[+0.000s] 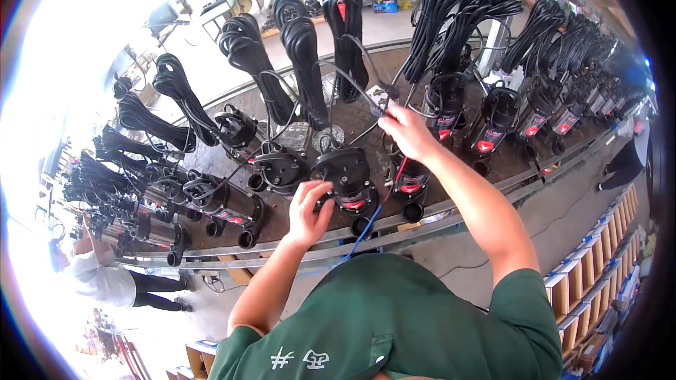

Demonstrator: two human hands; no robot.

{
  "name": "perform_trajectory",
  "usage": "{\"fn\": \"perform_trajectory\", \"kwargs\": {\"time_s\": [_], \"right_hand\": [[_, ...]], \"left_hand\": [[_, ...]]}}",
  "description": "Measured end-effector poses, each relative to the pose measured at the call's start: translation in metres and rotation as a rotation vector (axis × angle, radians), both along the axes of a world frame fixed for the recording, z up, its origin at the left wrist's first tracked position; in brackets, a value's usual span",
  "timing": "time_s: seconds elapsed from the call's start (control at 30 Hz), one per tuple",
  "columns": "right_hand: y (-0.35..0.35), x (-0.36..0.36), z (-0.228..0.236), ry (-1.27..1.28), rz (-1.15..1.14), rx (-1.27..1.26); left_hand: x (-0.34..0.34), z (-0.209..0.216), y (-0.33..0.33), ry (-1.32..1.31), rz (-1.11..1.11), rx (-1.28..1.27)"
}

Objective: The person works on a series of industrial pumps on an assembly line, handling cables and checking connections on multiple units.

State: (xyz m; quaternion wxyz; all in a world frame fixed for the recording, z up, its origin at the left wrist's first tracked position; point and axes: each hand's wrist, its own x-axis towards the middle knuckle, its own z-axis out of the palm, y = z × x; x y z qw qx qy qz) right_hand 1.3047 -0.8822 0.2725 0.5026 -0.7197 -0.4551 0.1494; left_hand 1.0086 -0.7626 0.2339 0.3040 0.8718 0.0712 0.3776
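My right hand (408, 132) is closed on a black power cable (357, 89), its fingers pinched near a dark end piece. That cable runs up and left to a coiled bundle (301, 63). My left hand (308, 217) is beside a black submersible pump (345, 172). Its bent fingers are apart at the pump's left side, with no held thing visible. Just right of this pump is another pump (410, 184), partly behind a red wire (399, 172). A blue wire (367, 226) passes down in front of the bench edge.
Several pumps with coiled cables crowd the bench (282, 239) on both sides. Cardboard boxes (598, 253) are stacked at lower right. One person in a white top (98, 278) stands at lower left; another person's dark-clothed leg (623, 165) shows at right.
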Motion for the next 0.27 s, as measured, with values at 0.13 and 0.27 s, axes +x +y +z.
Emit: {"fn": "perform_trajectory", "kwargs": {"time_s": [0.13,0.27], "right_hand": [[-0.036,0.008,0.011,-0.018,-0.004,0.082],[-0.069,0.045,0.016,0.101,0.13,-0.117]], "left_hand": [[0.068,0.036,-0.018,-0.06,-0.013,0.073],[0.115,0.06,-0.039,-0.08,0.033,0.029]]}}
